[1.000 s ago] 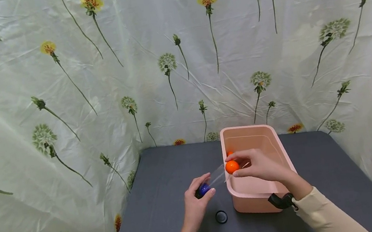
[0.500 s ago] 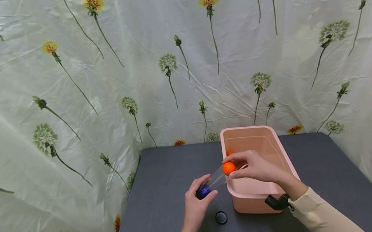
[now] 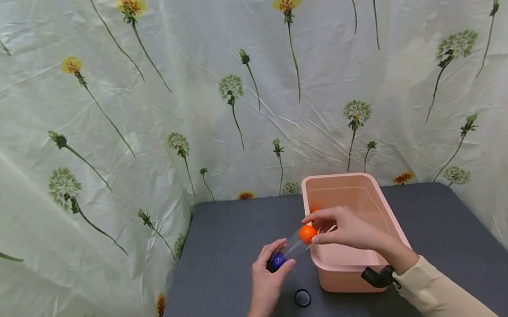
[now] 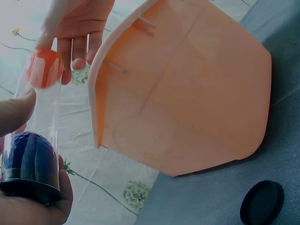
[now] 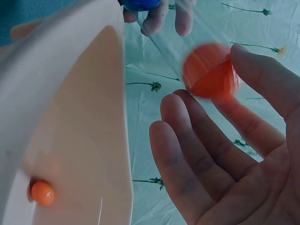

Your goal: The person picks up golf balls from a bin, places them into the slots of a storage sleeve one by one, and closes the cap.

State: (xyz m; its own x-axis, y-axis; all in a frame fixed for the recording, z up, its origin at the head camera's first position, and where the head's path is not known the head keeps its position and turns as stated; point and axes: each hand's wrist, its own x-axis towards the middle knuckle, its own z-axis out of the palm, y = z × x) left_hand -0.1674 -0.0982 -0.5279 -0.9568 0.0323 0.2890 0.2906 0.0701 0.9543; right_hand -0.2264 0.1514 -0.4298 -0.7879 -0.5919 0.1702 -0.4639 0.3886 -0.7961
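My left hand [image 3: 266, 280] grips the lower end of a clear plastic tube [image 4: 44, 110], which tilts up toward the right. A dimpled blue ball [image 4: 31, 157] sits at the tube's bottom, above a black end cap [image 4: 30, 191]. At the tube's mouth my right hand [image 3: 347, 227] pinches a shiny orange ball [image 3: 308, 234] between thumb and forefinger. Part of that ball lies inside the rim, as the right wrist view shows, and it is blurred there. The other right fingers [image 5: 171, 145] extend away from the tube.
A pink bin [image 3: 363, 272] stands just right of the tube, under my right forearm. Another orange ball [image 5: 43, 192] lies inside it. A round black cap [image 3: 303, 297] lies on the dark grey table [image 3: 238, 219] before the bin. Flowered curtains [image 3: 201, 53] hang behind.
My right hand has moved left and slightly down with the orange ball, bringing it from just beyond the tube's mouth partly into it. The left hand has stayed nearly still.
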